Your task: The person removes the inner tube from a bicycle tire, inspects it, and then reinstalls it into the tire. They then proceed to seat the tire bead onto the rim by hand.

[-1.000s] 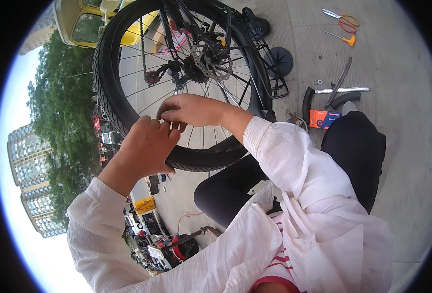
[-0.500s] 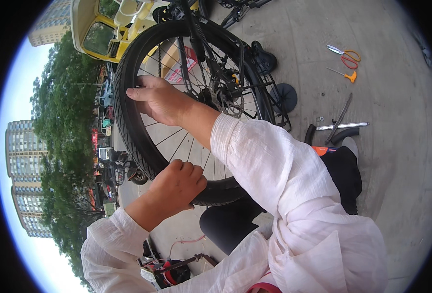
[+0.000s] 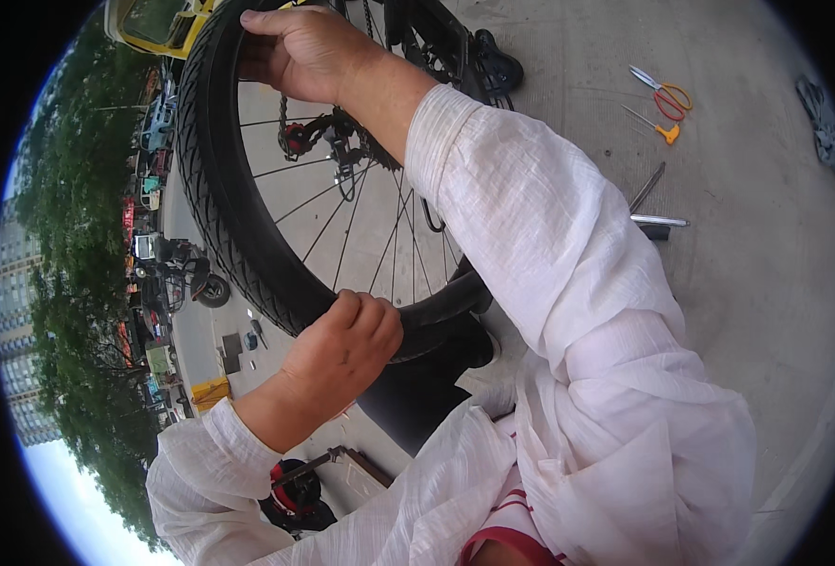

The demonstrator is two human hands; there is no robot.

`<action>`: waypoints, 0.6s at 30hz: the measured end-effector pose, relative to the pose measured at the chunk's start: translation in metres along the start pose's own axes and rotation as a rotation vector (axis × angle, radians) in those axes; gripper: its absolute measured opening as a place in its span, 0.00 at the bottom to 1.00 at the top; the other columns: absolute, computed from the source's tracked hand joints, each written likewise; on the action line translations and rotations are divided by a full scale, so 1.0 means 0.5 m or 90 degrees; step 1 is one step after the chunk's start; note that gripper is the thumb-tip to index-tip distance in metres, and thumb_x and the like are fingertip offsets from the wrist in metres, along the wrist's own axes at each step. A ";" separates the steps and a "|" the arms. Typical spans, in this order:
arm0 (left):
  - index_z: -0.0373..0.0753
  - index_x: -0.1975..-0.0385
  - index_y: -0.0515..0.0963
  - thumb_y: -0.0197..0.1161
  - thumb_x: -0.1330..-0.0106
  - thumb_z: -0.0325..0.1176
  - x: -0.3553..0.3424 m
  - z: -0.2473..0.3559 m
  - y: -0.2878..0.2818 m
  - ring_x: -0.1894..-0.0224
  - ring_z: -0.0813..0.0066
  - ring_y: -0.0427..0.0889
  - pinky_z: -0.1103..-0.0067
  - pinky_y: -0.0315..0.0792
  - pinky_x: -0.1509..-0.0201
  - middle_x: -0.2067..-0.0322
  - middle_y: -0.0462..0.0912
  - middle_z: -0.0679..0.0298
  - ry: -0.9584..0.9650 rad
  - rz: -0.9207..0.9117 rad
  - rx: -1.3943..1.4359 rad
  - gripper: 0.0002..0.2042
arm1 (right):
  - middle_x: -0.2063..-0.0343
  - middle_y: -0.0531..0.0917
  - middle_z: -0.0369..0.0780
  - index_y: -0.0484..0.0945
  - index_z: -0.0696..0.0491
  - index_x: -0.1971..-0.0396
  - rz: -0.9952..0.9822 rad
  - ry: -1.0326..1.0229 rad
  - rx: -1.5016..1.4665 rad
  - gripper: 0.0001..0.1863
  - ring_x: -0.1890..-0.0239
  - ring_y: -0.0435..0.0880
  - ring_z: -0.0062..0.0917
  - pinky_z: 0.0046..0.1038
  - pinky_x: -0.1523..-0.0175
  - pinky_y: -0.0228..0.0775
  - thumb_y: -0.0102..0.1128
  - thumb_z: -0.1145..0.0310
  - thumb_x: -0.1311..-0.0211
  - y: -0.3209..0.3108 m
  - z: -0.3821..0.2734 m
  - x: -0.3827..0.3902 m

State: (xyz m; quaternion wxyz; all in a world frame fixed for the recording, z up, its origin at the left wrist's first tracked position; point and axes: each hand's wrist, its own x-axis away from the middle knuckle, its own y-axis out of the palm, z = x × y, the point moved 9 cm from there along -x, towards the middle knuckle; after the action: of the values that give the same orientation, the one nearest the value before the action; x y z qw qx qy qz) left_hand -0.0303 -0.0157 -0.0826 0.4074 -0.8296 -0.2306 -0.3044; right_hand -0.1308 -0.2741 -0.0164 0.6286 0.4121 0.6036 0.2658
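Observation:
My left hand (image 3: 342, 349) is closed on the lower part of the black bicycle tyre (image 3: 219, 208), knuckles up. My right hand (image 3: 299, 52) reaches to the upper part of the same tyre, its thumb lying on the sidewall and its fingers curled behind, partly hidden. Inside the wheel are thin spokes, a rear derailleur (image 3: 295, 140) with red parts, and the cassette, partly covered by my right forearm. A black inner tube or band along the wheel's right side is hard to tell apart.
On the pavement at right lie scissors (image 3: 672, 99), an orange-handled tool (image 3: 662, 132), metal levers (image 3: 658, 219) and a grey crumpled item (image 3: 823, 137). A yellow vehicle (image 3: 163, 24) stands beyond the wheel, with parked scooters (image 3: 181, 278), trees and buildings at left. A yellow object (image 3: 210, 391) lies lower left.
My right hand has moved from beside my left up to the upper part of the tyre. My left hand stays low on the tyre. The view has shifted.

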 end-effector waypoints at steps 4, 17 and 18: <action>0.36 0.58 0.77 0.61 0.43 0.44 0.000 0.032 0.024 0.55 0.67 0.74 0.73 0.68 0.45 0.62 0.75 0.63 -0.036 -0.010 -0.084 0.19 | 0.66 0.84 0.36 0.79 0.54 0.58 -0.014 0.213 0.078 0.09 0.65 0.83 0.23 0.26 0.59 0.78 0.55 0.66 0.30 -0.106 -0.006 0.069; 0.42 0.82 0.77 0.66 0.49 0.55 0.036 -0.080 -0.027 0.67 0.70 0.75 0.76 0.66 0.57 0.78 0.74 0.67 -0.126 0.196 0.175 0.20 | 0.43 0.77 0.44 0.76 0.46 0.41 0.011 0.769 0.913 0.29 0.39 0.73 0.33 0.32 0.35 0.63 0.62 0.67 0.48 -0.331 -0.013 0.698; 0.42 0.82 0.77 0.66 0.50 0.55 0.034 -0.101 -0.034 0.67 0.70 0.75 0.75 0.66 0.57 0.79 0.73 0.67 -0.118 0.199 0.173 0.20 | 0.44 0.76 0.45 0.74 0.44 0.41 -0.024 0.702 0.870 0.31 0.39 0.73 0.35 0.33 0.35 0.64 0.64 0.67 0.50 -0.325 -0.004 0.726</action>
State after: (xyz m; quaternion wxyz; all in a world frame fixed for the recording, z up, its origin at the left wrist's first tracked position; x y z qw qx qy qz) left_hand -0.0452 -0.0450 -0.0374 0.5345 -0.8172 -0.1745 -0.1262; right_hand -0.1118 -0.0561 -0.3488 -0.1323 0.5011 0.8552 -0.0029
